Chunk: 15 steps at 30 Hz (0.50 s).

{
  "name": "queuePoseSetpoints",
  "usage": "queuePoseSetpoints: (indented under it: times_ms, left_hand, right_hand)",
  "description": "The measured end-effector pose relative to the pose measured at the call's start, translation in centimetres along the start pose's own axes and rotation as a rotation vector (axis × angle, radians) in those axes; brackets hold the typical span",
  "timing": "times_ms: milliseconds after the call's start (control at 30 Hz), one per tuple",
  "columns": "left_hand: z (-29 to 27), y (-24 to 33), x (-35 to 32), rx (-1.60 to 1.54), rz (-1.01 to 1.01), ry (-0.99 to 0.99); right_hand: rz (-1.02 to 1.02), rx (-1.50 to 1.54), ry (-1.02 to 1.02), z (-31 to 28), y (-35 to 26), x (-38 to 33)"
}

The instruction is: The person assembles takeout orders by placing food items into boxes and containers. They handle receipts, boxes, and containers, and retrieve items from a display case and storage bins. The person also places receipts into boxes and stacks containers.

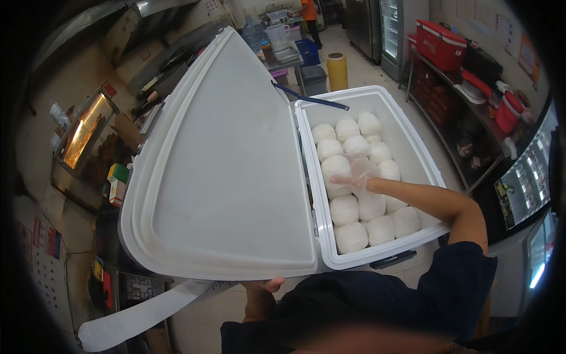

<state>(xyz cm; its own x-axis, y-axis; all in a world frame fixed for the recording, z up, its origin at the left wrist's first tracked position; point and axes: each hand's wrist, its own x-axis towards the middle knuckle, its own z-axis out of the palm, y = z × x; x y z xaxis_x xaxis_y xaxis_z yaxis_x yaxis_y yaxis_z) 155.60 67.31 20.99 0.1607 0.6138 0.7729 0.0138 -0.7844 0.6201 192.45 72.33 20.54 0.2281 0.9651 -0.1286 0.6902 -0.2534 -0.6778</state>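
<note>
My right hand (352, 178), in a loose clear plastic glove, reaches into an open white cooler box (433, 156). Its thumb lies against a pale round ball (335, 167), and the hand seems closed on it; the crumpled glove partly hides the fingers. Several similar white balls (351, 237), whose material I cannot make out, sit packed in rows around it. At the near edge of the raised lid (230, 159), my left hand (263, 287) shows a bent thumb, its other fingers hidden. A long white strip (138, 315) sticks out to the left beside that hand.
A dark blue strap (309, 98) joins lid and box. Beyond stand a yellow cylinder (337, 72), a grey bin (313, 79) and a person in orange (309, 12). On the right, a rack (439, 97) carries a red cooler (439, 46). A lit display case (85, 133) stands left.
</note>
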Motion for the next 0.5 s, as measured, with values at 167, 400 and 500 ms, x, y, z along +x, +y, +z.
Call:
queuePoseSetpoints:
  times_ms: [167, 400, 500]
  left_hand:
    - [0.9, 0.6, 1.4, 0.012, 0.06, -0.066]
    - [4.4, 3.8, 5.9, 0.151, 0.223, -0.11]
    - [7.1, 6.2, 8.9, -0.11, 0.193, -0.147]
  right_hand:
    - [-0.16, 0.095, 0.249, 2.0, -0.6, -0.8]
    - [0.12, 0.389, -0.038, 1.1, -0.4, 0.1]
    - [0.119, 0.596, -0.021, -1.6, -1.8, 0.7]
